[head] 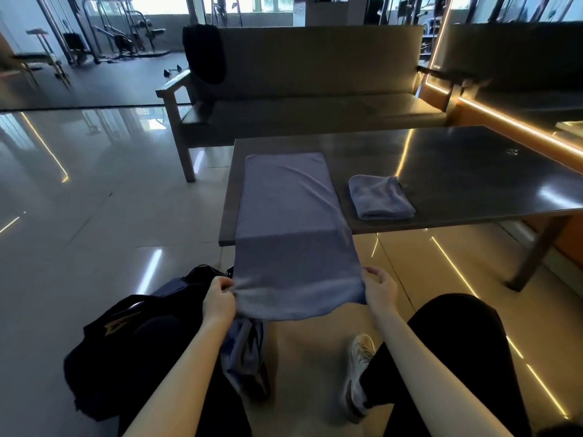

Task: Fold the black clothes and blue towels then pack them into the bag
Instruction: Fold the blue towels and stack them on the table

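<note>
The left hand [219,299] and right hand [380,288] each pinch a near corner of the long towel [284,197]. Its far end lies on the table [457,159], beside a folded towel [380,197].

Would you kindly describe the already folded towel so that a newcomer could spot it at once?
Start at the dark table before the sofa. Two blue towels are on it; the folded towel lies near the front edge, right of the long towel. It alone is a small thick bundle wholly on the tabletop, while the long one is spread out and hangs over the edge.
</note>
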{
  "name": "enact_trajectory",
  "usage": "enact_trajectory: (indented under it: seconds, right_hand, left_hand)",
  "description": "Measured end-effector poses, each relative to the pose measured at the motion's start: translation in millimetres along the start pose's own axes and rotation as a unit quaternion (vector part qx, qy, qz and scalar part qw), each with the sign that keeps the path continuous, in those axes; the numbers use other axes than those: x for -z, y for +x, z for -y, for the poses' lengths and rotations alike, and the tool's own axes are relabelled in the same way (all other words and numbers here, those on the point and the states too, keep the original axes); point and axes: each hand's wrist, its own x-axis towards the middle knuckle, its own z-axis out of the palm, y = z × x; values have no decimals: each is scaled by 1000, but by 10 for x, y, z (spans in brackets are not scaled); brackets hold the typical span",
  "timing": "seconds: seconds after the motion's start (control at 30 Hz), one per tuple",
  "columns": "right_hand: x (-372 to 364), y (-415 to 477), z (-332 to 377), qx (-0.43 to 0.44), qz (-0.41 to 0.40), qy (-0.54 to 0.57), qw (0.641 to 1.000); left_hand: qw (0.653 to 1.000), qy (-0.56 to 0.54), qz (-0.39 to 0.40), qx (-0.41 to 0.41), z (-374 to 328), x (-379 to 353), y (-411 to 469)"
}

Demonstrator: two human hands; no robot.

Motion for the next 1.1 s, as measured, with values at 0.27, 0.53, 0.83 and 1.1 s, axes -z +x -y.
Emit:
enact_trajectory:
  seconds: [0.27,0.53,0.83,1.1]
  right_hand:
    - [36,53,390,-48,143,84,985]
    - [47,282,665,116,146,-117,975]
    - [-136,569,999,185,135,-173,958]
    - [-490,1031,1097,143,91,-165,972]
  left_hand:
    - [969,-214,113,57,-442,191,-33]
    - [988,-122,86,-41,-701,276,180]
    - [989,-118,48,-77,-994,228,622]
    - [996,-30,16,-88,-1186,87,1165]
